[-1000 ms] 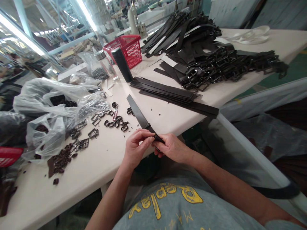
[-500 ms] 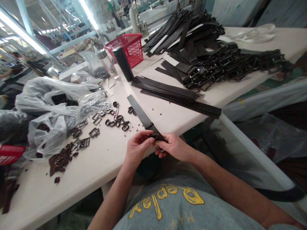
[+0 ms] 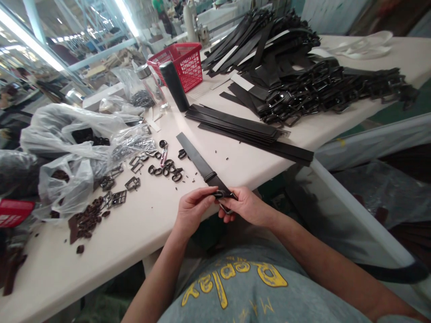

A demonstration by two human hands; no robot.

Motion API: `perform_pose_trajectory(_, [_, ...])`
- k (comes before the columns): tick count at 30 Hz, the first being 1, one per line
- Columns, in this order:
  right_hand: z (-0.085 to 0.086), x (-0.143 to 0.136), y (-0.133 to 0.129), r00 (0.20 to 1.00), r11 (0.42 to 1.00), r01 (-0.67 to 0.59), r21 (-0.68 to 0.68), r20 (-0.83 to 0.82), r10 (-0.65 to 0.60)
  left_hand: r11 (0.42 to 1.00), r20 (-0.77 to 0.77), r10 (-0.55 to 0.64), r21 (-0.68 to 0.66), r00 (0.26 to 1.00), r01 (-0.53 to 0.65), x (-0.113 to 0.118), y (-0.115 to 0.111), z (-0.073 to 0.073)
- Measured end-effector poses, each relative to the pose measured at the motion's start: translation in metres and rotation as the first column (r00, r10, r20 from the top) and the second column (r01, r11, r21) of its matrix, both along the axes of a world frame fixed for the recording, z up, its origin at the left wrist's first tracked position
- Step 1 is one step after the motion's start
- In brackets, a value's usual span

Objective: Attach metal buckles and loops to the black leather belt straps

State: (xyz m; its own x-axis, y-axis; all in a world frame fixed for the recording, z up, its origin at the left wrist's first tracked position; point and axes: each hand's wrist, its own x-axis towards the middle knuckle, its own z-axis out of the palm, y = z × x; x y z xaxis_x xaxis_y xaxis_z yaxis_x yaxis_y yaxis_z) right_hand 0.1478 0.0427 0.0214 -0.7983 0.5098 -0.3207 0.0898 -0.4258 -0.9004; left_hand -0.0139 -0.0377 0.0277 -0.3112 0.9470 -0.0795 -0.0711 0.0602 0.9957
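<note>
A dark leather belt strap [image 3: 195, 154] lies slanting over the table's front edge, its far end flat on the tabletop and a loop [image 3: 211, 176] around it. My right hand [image 3: 251, 206] is closed on its near end, where a metal buckle [image 3: 226, 209] shows under the fingers. Between thumb and fingertips, my left hand [image 3: 195, 208] pinches a small dark belt loop [image 3: 218, 194] against the strap beside the buckle. Fingers partly hide the buckle end.
Loose loops [image 3: 168, 168] and metal buckles [image 3: 133, 183] lie left of the strap, near plastic bags [image 3: 67, 134]. Stacked straps [image 3: 235, 125], a black bottle [image 3: 174, 87] and a red basket [image 3: 191, 67] stand beyond. Buckled belts [image 3: 303, 96] are heaped at right.
The small loop in my left fingers has turned slightly and shows more of its side. Both hands stay nearly in place, and the camera view has shifted a little.
</note>
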Motion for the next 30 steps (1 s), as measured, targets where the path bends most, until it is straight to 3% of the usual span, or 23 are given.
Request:
perform_pose_trajectory(5, [0.002, 0.001, -0.002, 0.999, 1.000, 0.025, 0.013, 0.027, -0.025, 0.995, -0.108, 0.059, 0.086, 0.992, -0.050, 0.008, 0.000, 0.003])
perform_pose_trajectory(8, [0.006, 0.000, -0.004, 0.999, 0.998, 0.010, 0.068, 0.051, -0.014, 0.975, -0.312, 0.133, 0.209, 0.941, -0.068, 0.010, -0.001, 0.006])
perform_pose_trajectory(13, [0.009, -0.003, -0.006, 0.993, 0.983, -0.011, 0.186, 0.118, -0.012, 0.956, -0.618, 0.083, 0.271, 0.782, 0.113, 0.006, -0.001, 0.017])
perform_pose_trajectory(17, [0.004, -0.004, -0.007, 0.991, 0.963, -0.015, 0.269, 0.129, -0.021, 0.937, -0.768, -0.019, 0.210, 0.640, 0.279, 0.000, 0.002, 0.026])
perform_pose_trajectory(19, [0.002, -0.004, -0.009, 0.993, 0.954, -0.028, 0.298, 0.122, -0.009, 0.924, -0.781, -0.092, 0.163, 0.618, 0.345, -0.001, 0.004, 0.029])
perform_pose_trajectory(21, [0.001, -0.004, -0.009, 0.995, 0.957, -0.039, 0.288, 0.102, 0.010, 0.912, -0.732, -0.179, 0.127, 0.657, 0.390, 0.000, 0.006, 0.028])
perform_pose_trajectory(23, [0.002, -0.003, -0.008, 0.998, 0.970, -0.019, 0.244, 0.067, 0.003, 0.925, -0.647, -0.198, 0.126, 0.736, 0.359, 0.002, 0.006, 0.024])
perform_pose_trajectory(27, [0.006, -0.002, -0.004, 0.998, 0.987, 0.053, 0.150, 0.015, -0.056, 0.984, -0.450, 0.048, 0.177, 0.892, 0.036, 0.005, 0.001, 0.011])
perform_pose_trajectory(30, [0.007, -0.002, -0.004, 0.997, 0.989, 0.073, 0.126, -0.019, -0.071, 0.990, -0.209, 0.099, 0.120, 0.973, -0.075, 0.008, -0.003, 0.005])
